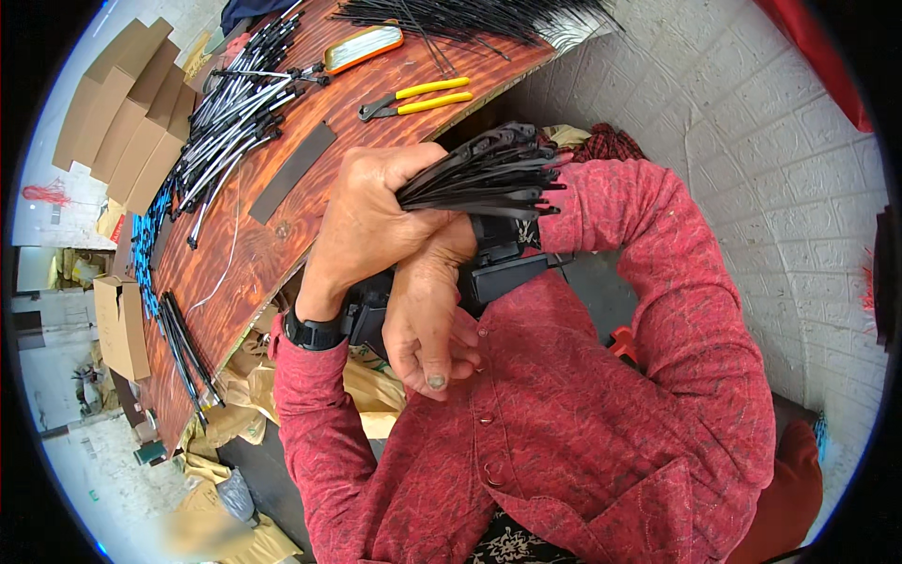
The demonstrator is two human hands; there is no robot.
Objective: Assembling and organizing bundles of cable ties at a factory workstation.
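Note:
My forearms cross in front of my chest. My left hand (376, 193), with a black watch (318, 331) at its wrist, is closed round a bundle of thin, flat black strips (489, 179) that look like cable ties. Their free ends fan out to the right above my right sleeve. Beneath the left wrist, my right hand (423, 329) hangs with its fingers loosely curled toward the palm. Nothing shows in it, though the palm is hidden. A dark device (512, 273) sits behind the crossed wrists, mostly covered.
Yellow-handled pliers (413, 99), a dark flat strip (293, 174) and an orange-rimmed tin (365, 49) lie on the wooden table (272, 235). Piles of black-and-white rods (235, 122) and long black strips (460, 14) are farther back. Cardboard boxes (127, 103) stand left; a white wall (752, 188) rises right.

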